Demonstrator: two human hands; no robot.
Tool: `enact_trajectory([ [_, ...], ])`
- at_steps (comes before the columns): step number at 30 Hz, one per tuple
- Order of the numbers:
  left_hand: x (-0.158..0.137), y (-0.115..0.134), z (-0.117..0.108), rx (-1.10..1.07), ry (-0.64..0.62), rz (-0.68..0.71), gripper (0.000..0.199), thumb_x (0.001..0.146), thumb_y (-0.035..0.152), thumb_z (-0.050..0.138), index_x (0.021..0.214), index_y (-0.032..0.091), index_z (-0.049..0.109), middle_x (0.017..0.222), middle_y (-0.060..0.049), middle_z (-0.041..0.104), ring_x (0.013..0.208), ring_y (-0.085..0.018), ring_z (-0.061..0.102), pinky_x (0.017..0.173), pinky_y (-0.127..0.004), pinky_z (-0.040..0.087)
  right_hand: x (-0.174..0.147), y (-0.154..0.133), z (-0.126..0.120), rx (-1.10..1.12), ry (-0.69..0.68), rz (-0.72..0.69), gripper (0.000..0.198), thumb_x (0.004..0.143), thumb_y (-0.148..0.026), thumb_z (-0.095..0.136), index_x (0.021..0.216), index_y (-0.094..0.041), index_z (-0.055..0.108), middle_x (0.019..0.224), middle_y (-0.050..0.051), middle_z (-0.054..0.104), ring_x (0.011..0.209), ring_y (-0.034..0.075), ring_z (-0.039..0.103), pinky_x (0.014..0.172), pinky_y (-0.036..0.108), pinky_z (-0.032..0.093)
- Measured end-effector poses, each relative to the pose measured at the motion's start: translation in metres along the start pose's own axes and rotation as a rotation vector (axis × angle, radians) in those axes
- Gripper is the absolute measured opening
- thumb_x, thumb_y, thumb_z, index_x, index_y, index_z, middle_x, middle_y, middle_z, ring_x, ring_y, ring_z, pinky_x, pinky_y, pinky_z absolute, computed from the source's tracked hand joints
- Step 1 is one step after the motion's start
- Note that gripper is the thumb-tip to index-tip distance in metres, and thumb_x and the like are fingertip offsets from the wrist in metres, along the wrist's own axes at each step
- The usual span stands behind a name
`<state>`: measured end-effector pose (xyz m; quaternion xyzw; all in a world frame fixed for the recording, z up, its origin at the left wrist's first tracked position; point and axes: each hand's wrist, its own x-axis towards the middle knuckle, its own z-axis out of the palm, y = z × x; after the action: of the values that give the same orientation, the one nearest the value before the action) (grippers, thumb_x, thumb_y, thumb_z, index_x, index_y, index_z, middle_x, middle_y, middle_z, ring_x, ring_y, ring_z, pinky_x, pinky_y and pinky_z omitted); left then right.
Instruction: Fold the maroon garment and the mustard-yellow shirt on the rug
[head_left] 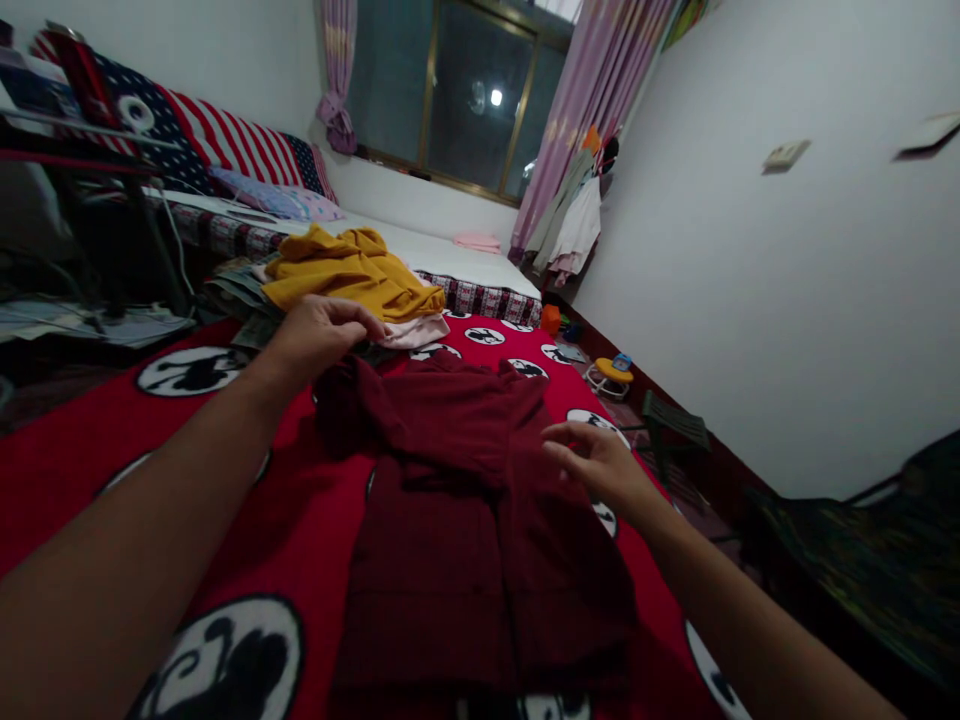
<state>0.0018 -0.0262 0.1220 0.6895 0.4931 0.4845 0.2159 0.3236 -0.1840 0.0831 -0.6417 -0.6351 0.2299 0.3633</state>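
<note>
Nearest the camera, on a red bedspread printed with round black-and-white patches: a dark red garment laid out flat, lengthwise from near to far, two long panels side by side with a seam line between them, presumably smoothed this way so that the cloth lies even on the bed. Farther along, bunched and doubled over at its far end, not yet flat there. At that far left corner, the left hand, arm stretched long from the near left, fingers curled together and apparently pinching a fold of the cloth's edge, as if holding it taut. On the right, the right hand hovering just over the garment's right edge, fingers loosely spread and slightly bent, gripping nothing; touching the cloth or just above it, hard to tell. Beyond the left hand, a heap of clothes: a yellow garment on top of a pale pink one, set aside clear of the working space. Far left, a striped and starred pillow. Far right on the floor, a small yellow stool. At the back, a dark window with pink curtains.
</note>
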Motion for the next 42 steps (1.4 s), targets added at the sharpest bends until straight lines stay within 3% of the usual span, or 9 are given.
enact_trajectory([
  [5, -0.006, -0.030, 0.045, 0.041, -0.176, 0.040, 0.047, 0.082, 0.020, 0.051, 0.127, 0.016, 0.062, 0.124, -0.010, 0.066, 0.075, -0.017, 0.070, 0.078, -0.031, 0.056, 0.082, 0.029, 0.014, 0.168, 0.200, 0.069, 0.048, 0.077, -0.027, 0.061, 0.123, -0.015, 0.051, 0.071, -0.001, 0.063, 0.049, 0.012, 0.059, 0.046, 0.022, 0.046],
  [10, -0.011, -0.068, 0.072, 0.422, -0.243, 0.074, 0.060, 0.083, 0.027, 0.057, 0.141, 0.014, 0.047, 0.130, -0.016, 0.061, 0.116, -0.028, 0.061, 0.099, -0.038, 0.047, 0.128, 0.048, 0.032, 0.142, 0.225, 0.209, 0.067, 0.084, -0.023, 0.054, 0.146, -0.017, 0.027, 0.057, -0.007, 0.059, 0.041, 0.012, 0.055, 0.039, 0.019, 0.041],
  [13, -0.015, -0.069, 0.072, 0.565, -0.321, 0.038, 0.062, 0.080, 0.040, 0.064, 0.136, 0.017, 0.052, 0.123, -0.016, 0.065, 0.114, -0.033, 0.061, 0.094, -0.040, 0.048, 0.139, 0.060, 0.037, 0.041, 0.182, 0.230, 0.042, 0.078, -0.023, 0.062, 0.119, -0.013, 0.059, 0.049, -0.005, 0.058, 0.037, 0.011, 0.052, 0.040, 0.020, 0.041],
  [16, -0.020, -0.060, 0.071, 0.610, -0.349, 0.043, 0.035, 0.078, 0.040, 0.064, 0.108, 0.022, 0.070, 0.106, -0.011, 0.072, 0.103, -0.033, 0.065, 0.086, -0.039, 0.051, 0.143, 0.063, 0.035, -0.009, 0.228, 0.212, 0.017, 0.075, -0.026, 0.064, 0.083, -0.012, 0.068, 0.049, 0.001, 0.060, 0.039, 0.013, 0.054, 0.043, 0.023, 0.043],
  [21, -0.024, -0.054, 0.074, 0.422, 0.032, 0.153, 0.025, 0.080, 0.024, 0.055, 0.101, 0.019, 0.067, 0.098, -0.007, 0.068, 0.095, -0.024, 0.065, 0.087, -0.032, 0.051, 0.145, 0.055, 0.041, -0.086, 0.464, 0.064, 0.036, 0.084, -0.030, 0.051, 0.113, -0.012, 0.062, 0.098, 0.012, 0.073, 0.078, 0.020, 0.069, 0.073, 0.030, 0.054],
  [25, -0.031, -0.062, 0.081, 0.454, -0.007, 0.163, 0.052, 0.077, 0.020, 0.059, 0.129, 0.020, 0.055, 0.130, -0.010, 0.050, 0.108, -0.025, 0.061, 0.094, -0.035, 0.050, 0.144, 0.057, 0.054, -0.178, 0.128, -0.091, 0.057, 0.081, -0.021, 0.059, 0.134, -0.005, 0.048, 0.130, 0.019, 0.060, 0.115, 0.023, 0.060, 0.102, 0.035, 0.044],
  [31, -0.040, -0.069, 0.085, 0.439, -0.168, 0.281, 0.037, 0.083, 0.019, 0.053, 0.118, 0.020, 0.065, 0.147, -0.009, 0.035, 0.125, -0.028, 0.050, 0.107, -0.040, 0.043, 0.112, 0.060, 0.041, -0.137, -0.090, -0.097, 0.058, 0.084, -0.024, 0.059, 0.137, -0.005, 0.048, 0.140, 0.017, 0.053, 0.128, 0.021, 0.051, 0.112, 0.035, 0.034],
  [37, -0.061, -0.035, 0.104, 0.105, -0.370, 0.605, 0.026, 0.086, 0.022, 0.054, 0.107, 0.020, 0.070, 0.130, -0.007, 0.056, 0.124, -0.023, 0.051, 0.109, -0.039, 0.040, 0.017, 0.061, 0.011, -0.128, -0.003, -0.221, 0.024, 0.082, -0.026, 0.060, 0.103, -0.020, 0.069, 0.118, 0.009, 0.066, 0.114, 0.021, 0.059, 0.102, 0.038, 0.043],
  [42, -0.089, 0.000, 0.126, -0.038, -0.633, 0.740, 0.042, 0.081, 0.006, 0.047, 0.113, 0.022, 0.069, 0.135, -0.007, 0.056, 0.126, -0.021, 0.051, 0.108, -0.037, 0.042, -0.061, 0.043, -0.013, -0.114, -0.008, -0.034, 0.020, 0.083, -0.037, 0.063, 0.089, -0.019, 0.069, 0.093, 0.006, 0.068, 0.091, 0.019, 0.063, 0.080, 0.031, 0.050],
])
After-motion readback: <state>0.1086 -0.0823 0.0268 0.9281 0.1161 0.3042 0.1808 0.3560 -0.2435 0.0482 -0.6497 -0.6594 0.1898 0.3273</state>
